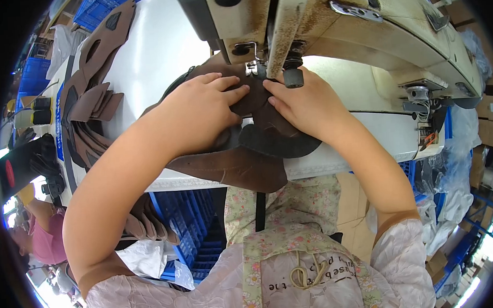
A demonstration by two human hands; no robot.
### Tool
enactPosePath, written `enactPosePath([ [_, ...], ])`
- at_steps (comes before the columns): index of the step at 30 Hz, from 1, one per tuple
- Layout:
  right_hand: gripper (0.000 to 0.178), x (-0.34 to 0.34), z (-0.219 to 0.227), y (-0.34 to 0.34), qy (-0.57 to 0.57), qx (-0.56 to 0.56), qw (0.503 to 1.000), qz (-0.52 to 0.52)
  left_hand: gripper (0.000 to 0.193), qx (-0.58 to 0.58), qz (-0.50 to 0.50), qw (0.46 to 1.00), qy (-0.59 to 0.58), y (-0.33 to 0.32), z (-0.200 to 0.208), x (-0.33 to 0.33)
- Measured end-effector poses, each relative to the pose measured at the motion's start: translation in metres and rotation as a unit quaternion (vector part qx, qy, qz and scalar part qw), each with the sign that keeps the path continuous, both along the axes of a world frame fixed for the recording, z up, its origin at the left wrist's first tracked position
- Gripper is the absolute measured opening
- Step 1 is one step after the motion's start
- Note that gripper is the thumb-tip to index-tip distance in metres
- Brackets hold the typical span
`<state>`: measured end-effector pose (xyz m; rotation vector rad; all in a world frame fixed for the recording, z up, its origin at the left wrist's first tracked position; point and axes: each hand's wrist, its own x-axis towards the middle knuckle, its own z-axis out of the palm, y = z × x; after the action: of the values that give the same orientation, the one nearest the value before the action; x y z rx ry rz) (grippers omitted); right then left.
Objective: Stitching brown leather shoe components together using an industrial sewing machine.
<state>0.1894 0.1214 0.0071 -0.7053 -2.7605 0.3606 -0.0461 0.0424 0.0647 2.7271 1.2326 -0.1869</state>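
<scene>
A dark brown leather piece (pixel 230 167) lies under the sewing machine (pixel 330 46), its lower part hanging over the front edge of the white table. My left hand (pixel 208 100) rests on the leather left of the presser foot (pixel 251 69), palm down with the fingers spread. On the right side my right hand (pixel 305 102) presses on the same leather, its fingertips near the presser foot and its outer fingers partly hidden behind a machine knob (pixel 293 77). Neither hand wraps around the leather.
Several cut brown leather pieces (pixel 93 103) are stacked on the table's left end. A blue crate (pixel 186 228) with more brown pieces beside it stands below the table. Clear plastic bags (pixel 450 167) hang at the right. A person in pink (pixel 47 237) is at the far left.
</scene>
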Motion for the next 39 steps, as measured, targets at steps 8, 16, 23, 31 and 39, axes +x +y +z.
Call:
enactPosePath([
  [8, 0.011, -0.006, -0.006, -0.006, 0.065, 0.044, 0.997, -0.020, 0.033, -0.001, -0.021, 1.000, -0.014, 0.007, 0.001, -0.011],
  [16, 0.011, -0.007, -0.009, -0.008, 0.067, 0.049, 0.996, -0.040, 0.031, 0.028, -0.028, 0.999, -0.003, 0.008, 0.001, -0.010],
  [23, 0.011, -0.008, -0.008, -0.009, 0.078, 0.045, 0.995, -0.043, 0.032, 0.024, -0.039, 0.999, 0.015, 0.011, 0.002, -0.011],
  [31, 0.019, -0.019, -0.008, -0.017, 0.075, 0.060, 0.993, -0.070, 0.040, 0.037, -0.069, 0.996, 0.038, 0.020, 0.008, -0.027],
  [39, 0.023, -0.025, -0.011, -0.026, 0.074, 0.052, 0.990, -0.112, 0.035, 0.065, -0.130, 0.989, 0.015, 0.028, 0.000, -0.048],
])
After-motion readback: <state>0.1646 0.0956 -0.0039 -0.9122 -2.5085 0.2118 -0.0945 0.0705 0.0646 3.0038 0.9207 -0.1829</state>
